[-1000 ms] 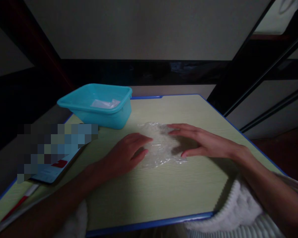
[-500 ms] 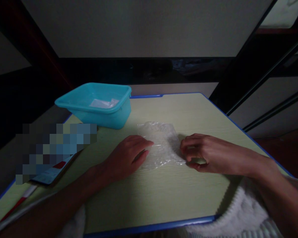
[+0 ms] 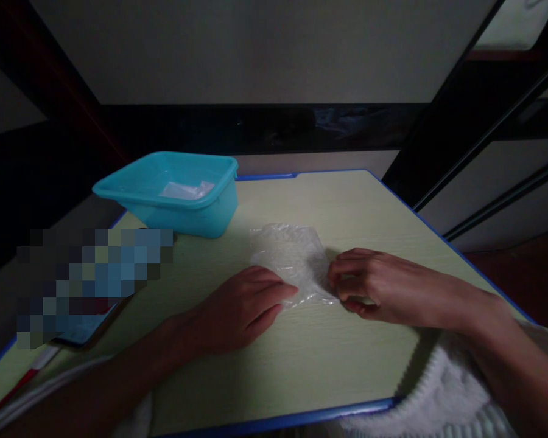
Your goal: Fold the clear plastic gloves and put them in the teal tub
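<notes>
A clear, crinkled plastic bag (image 3: 290, 246) lies flat in the middle of the table. My left hand (image 3: 244, 310) rests over its lower left part, with the index finger stretched out across the film and the thumb just below it. At the bag's right edge, my right hand (image 3: 358, 283) has its fingers curled inward, closed on the film there. The fingertips of that hand are partly hidden, and a small folded corner shows beside them.
A turquoise plastic basin (image 3: 223, 213) stands at the back left of the blue-edged table (image 3: 329, 365), with a pale plastic packet (image 3: 187, 190) inside. Along the left side lies a phone-like device (image 3: 82, 328), partly pixelated, beside a red and white strip (image 3: 31, 371). A panelled wall rises behind.
My left hand has moved down and slightly right over the bag's lower part. The right hand stays at the bag's right edge. The whole view has shifted a little.
</notes>
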`<act>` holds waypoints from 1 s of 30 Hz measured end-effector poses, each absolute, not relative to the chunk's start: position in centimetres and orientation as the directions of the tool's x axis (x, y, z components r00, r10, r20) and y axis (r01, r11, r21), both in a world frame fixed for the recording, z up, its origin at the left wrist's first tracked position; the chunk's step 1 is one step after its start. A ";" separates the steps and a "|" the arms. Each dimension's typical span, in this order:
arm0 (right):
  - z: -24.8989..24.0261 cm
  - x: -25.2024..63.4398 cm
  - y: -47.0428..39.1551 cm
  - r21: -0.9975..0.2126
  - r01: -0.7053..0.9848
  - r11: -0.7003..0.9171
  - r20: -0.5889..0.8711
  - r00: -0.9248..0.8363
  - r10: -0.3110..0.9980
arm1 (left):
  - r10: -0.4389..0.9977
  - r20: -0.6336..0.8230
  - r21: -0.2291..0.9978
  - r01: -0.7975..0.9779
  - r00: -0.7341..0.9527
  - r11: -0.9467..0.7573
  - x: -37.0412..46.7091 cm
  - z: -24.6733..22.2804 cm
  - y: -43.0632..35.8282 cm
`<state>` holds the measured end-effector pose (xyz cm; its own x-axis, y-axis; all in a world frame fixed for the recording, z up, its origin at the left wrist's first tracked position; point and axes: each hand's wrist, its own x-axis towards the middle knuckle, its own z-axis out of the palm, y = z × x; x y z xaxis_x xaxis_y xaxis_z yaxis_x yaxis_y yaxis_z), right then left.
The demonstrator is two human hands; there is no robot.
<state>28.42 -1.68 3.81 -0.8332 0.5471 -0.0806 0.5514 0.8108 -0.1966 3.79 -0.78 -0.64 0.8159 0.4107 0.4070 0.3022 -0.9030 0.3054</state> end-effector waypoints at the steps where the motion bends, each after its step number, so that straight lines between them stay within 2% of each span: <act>1: 3.9 28.4 -1.7 -0.216 0.558 0.801 -0.091 -0.829 0.552 | 0.417 0.398 0.313 0.306 0.817 -0.899 3.8 -0.7 -0.8; 9: 4.0 28.8 -1.7 -0.308 0.601 0.737 -0.127 -0.794 0.595 | 0.456 0.364 0.379 0.319 0.812 -0.869 3.8 -0.7 -0.8; 23: 3.5 28.3 -1.6 -0.201 0.558 0.805 -0.079 -0.828 0.555 | 0.465 0.346 0.377 0.333 0.815 -0.864 3.9 -0.5 -0.9; 30: 3.7 28.3 -1.5 -0.236 0.586 0.775 -0.075 -0.806 0.587 | 0.482 0.334 0.395 0.344 0.810 -0.852 3.9 -0.6 -0.9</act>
